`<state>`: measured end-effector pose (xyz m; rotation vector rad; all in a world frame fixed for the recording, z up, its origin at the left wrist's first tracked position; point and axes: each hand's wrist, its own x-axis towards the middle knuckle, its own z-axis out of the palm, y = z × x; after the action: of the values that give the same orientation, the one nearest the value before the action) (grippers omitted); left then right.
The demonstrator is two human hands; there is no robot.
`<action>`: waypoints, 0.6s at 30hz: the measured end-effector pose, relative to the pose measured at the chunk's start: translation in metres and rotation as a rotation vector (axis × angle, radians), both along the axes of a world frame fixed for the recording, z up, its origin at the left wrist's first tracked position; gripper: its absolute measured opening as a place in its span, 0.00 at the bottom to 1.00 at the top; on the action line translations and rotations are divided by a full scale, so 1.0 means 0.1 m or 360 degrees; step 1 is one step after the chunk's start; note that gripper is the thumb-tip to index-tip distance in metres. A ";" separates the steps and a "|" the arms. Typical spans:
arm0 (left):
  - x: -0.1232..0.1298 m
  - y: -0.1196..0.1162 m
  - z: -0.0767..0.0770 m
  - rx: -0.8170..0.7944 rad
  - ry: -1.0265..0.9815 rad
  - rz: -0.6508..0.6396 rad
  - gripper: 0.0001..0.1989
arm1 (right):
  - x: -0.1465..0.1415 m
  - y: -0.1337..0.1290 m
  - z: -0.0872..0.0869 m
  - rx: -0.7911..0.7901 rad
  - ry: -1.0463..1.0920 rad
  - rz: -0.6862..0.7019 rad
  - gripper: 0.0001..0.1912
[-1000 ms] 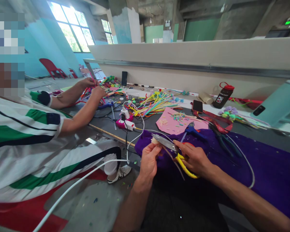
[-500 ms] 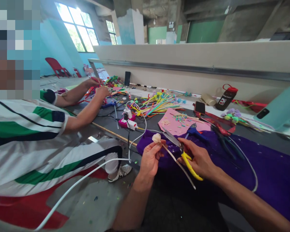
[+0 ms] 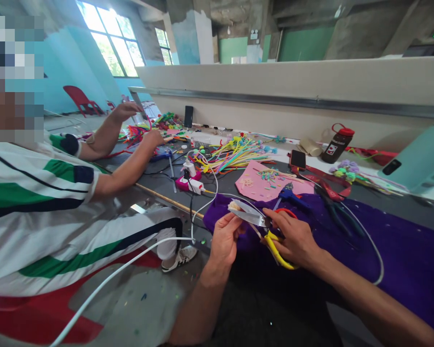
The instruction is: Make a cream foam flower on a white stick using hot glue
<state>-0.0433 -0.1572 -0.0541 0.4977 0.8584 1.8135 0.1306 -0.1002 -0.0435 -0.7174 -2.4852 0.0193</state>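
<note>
In the head view, my left hand [image 3: 223, 243] pinches a cream fuzzy pipe-cleaner flower [image 3: 233, 206] just under its rounded head. Its pale stem slants down to the right, partly behind the scissors. My right hand [image 3: 294, 236] grips scissors [image 3: 251, 219] with red and yellow handles. Their blades are spread, reaching left to the flower head, one in front of it and one along its upper side. Whether the blades touch it I cannot tell. Below lies a purple cloth [image 3: 347, 260], and behind my hands is a pink sheet [image 3: 251, 190] with small cut pieces on it.
A blue glue gun [image 3: 292, 197] and dark-handled pliers [image 3: 342, 219] lie beyond my right hand. Colourful pipe cleaners [image 3: 231, 156] are heaped mid-table near a power strip [image 3: 190, 184]. A bottle [image 3: 338, 144] and phone [image 3: 297, 160] stand farther back. A co-worker [image 3: 58, 193] sits at left.
My right hand has brought the scissors left and turned them, so the spread blades now overlap the flower head. The co-worker's far hand has lifted away from the other hand.
</note>
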 end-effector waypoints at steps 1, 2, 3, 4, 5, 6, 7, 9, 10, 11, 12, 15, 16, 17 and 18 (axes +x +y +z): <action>0.01 0.00 0.01 -0.0005 -0.0004 0.0005 0.06 | 0.00 0.00 0.00 0.0003 0.0000 -0.0008 0.32; 0.01 0.00 0.01 -0.0008 -0.0008 0.0009 0.06 | 0.00 0.01 -0.01 0.0005 0.0000 -0.0015 0.32; 0.02 0.00 0.02 -0.0013 -0.0012 0.0009 0.07 | 0.00 0.01 -0.01 0.0008 0.0000 -0.0018 0.32; 0.02 -0.01 0.03 -0.0020 -0.0015 0.0008 0.07 | 0.00 0.01 -0.01 0.0010 0.0000 -0.0018 0.32; 0.02 -0.01 0.04 -0.0031 -0.0015 0.0009 0.07 | 0.00 0.01 -0.02 0.0011 0.0001 -0.0017 0.31; 0.02 -0.01 0.04 -0.0044 -0.0017 0.0011 0.07 | 0.00 0.01 -0.02 0.0012 0.0003 -0.0015 0.31; 0.03 -0.01 0.05 -0.0057 -0.0018 0.0019 0.07 | 0.00 0.02 -0.03 0.0013 0.0007 -0.0013 0.31; 0.03 -0.01 0.05 -0.0077 -0.0005 0.0041 0.07 | 0.00 0.02 -0.04 0.0019 0.0014 -0.0008 0.31; 0.03 -0.01 0.05 -0.0081 0.0002 0.0047 0.07 | 0.00 0.02 -0.04 0.0024 0.0017 -0.0007 0.31; 0.03 -0.01 0.05 -0.0082 0.0009 0.0050 0.07 | 0.01 0.02 -0.05 0.0031 0.0018 -0.0005 0.32; 0.03 -0.01 0.05 -0.0082 0.0013 0.0051 0.07 | 0.01 0.03 -0.05 0.0039 0.0019 -0.0004 0.32; 0.03 -0.01 0.04 -0.0082 0.0013 0.0046 0.08 | 0.02 0.03 -0.06 0.0048 0.0005 -0.0005 0.32; 0.03 -0.01 0.04 -0.0081 0.0017 0.0045 0.08 | 0.02 0.04 -0.06 0.0050 -0.0002 -0.0005 0.32; 0.03 -0.01 0.04 -0.0080 0.0023 0.0042 0.08 | 0.02 0.04 -0.06 0.0054 -0.0008 -0.0004 0.32; 0.03 -0.01 0.04 -0.0075 0.0029 0.0038 0.07 | 0.02 0.04 -0.07 0.0061 -0.0011 -0.0003 0.32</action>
<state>-0.0405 -0.1577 -0.0501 0.4762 0.9208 1.8086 0.1327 -0.0961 -0.0501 -0.7052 -2.4848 -0.0315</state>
